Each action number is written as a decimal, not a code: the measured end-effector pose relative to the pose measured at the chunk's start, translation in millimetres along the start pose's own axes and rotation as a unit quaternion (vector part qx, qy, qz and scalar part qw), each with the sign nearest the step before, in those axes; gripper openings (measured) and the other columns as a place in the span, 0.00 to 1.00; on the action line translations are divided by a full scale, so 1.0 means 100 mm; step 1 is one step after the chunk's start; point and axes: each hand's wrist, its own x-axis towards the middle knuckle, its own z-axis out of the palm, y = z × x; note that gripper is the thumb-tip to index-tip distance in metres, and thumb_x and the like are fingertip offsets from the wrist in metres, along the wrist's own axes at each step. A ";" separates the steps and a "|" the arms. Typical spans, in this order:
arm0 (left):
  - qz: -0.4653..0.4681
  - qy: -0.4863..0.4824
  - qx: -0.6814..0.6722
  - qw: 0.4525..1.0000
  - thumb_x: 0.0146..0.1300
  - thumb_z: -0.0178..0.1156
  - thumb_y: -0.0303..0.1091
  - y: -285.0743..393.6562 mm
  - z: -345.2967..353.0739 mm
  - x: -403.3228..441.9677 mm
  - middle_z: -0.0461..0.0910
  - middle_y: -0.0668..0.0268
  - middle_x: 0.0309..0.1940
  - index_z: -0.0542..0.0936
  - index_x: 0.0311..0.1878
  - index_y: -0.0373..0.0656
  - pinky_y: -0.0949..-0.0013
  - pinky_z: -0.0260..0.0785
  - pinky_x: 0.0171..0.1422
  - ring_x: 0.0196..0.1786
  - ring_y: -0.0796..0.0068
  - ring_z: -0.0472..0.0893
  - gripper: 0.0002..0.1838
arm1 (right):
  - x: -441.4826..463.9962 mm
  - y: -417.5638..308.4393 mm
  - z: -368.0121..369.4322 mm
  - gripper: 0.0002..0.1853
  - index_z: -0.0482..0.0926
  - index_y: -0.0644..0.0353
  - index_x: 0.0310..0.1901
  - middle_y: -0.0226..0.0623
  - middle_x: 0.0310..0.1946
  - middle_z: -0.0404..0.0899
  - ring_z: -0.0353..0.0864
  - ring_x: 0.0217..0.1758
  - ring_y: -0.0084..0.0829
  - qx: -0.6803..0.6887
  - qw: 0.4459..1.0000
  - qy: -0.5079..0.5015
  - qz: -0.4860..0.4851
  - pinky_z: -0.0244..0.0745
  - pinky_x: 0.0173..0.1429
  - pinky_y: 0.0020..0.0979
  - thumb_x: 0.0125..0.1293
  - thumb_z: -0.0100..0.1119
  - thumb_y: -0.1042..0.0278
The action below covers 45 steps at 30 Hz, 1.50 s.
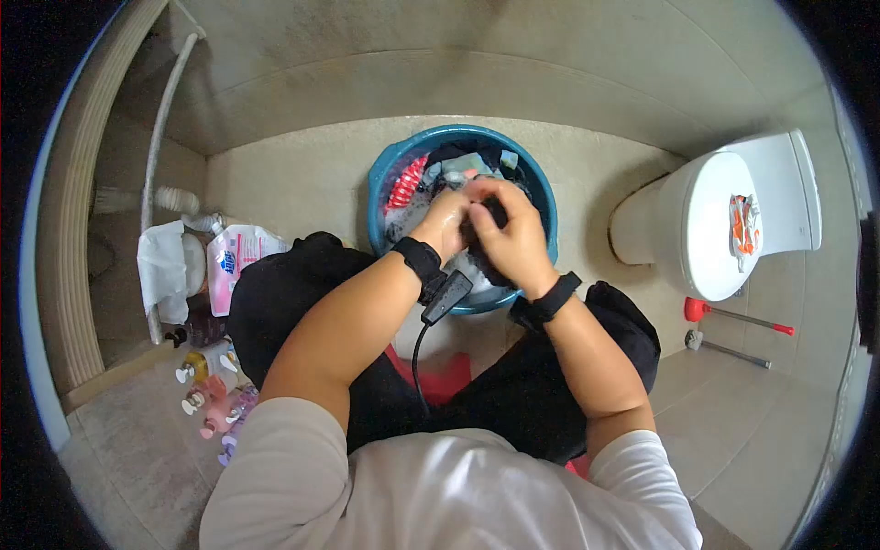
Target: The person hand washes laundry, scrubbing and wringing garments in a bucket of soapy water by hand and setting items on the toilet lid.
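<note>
Rubbing step, looks like: right hand (518, 229) clamping dark cloth (495, 213) over sudsy blue tub (375, 215). Left hand (446, 220) meeting it, fingers hidden, can't tell grip. Next move probably calling for firm hold.

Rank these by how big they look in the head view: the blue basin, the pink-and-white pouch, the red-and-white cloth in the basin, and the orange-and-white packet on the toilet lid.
Largest to smallest:
1. Blue basin
2. Pink-and-white pouch
3. Red-and-white cloth and orange-and-white packet: too alike to rank.
</note>
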 end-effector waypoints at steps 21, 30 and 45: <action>0.039 -0.115 0.206 0.971 0.66 0.47 0.46 0.45 0.42 -0.23 0.70 0.59 0.57 0.64 0.64 0.44 0.68 0.62 0.58 0.57 0.71 0.70 0.26 | 0.10 0.41 -0.53 0.17 0.76 0.64 0.47 0.29 0.39 0.78 0.75 0.40 0.20 0.144 0.965 -0.094 0.198 0.70 0.44 0.24 0.65 0.56 0.58; 0.069 -0.082 0.498 0.861 0.61 0.56 0.38 0.39 0.27 -0.19 0.77 0.68 0.43 0.66 0.60 0.38 0.77 0.63 0.48 0.41 0.80 0.74 0.25 | 0.10 0.45 -0.79 0.14 0.78 0.59 0.34 0.20 0.27 0.75 0.69 0.30 0.15 0.267 0.924 0.083 0.260 0.66 0.36 0.21 0.70 0.49 0.58; 0.227 0.021 0.084 0.970 0.66 0.49 0.40 0.77 0.14 -0.12 0.73 0.66 0.28 0.72 0.36 0.43 0.68 0.67 0.39 0.32 0.72 0.73 0.10 | 0.06 0.26 -0.83 0.26 0.75 0.62 0.52 0.42 0.50 0.76 0.74 0.55 0.33 -0.053 0.991 -0.108 0.055 0.66 0.58 0.32 0.57 0.64 0.55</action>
